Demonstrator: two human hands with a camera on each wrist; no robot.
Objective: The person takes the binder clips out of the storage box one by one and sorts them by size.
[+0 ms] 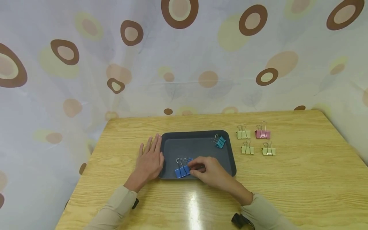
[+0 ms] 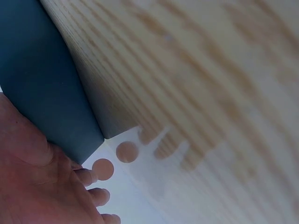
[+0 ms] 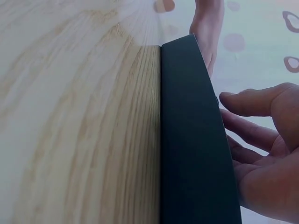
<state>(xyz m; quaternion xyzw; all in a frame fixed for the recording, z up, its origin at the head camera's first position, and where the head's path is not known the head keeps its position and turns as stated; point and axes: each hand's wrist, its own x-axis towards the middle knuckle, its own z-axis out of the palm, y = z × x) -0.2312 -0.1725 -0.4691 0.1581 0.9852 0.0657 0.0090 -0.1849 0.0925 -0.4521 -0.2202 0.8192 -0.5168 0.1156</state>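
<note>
A dark grey tray (image 1: 178,143) lies on the table. My left hand (image 1: 149,161) rests flat along its left edge, fingers straight. Inside the tray, near its front edge, is a large blue binder clip (image 1: 181,172) with silver handles. My right hand (image 1: 211,171) reaches over the front rim and pinches the right end of this clip between thumb and fingertips. Just behind it is a smaller blue binder clip (image 1: 188,159), partly hidden by the fingers. A teal binder clip (image 1: 220,142) lies in the back right corner. In the right wrist view the tray wall hides the fingertips' contact.
Right of the tray, on the wooden table (image 1: 302,179), stand a pink binder clip (image 1: 263,134) and three pale yellow-green binder clips, one of them a back-row clip (image 1: 243,134). A patterned curtain (image 1: 189,95) hangs behind the table.
</note>
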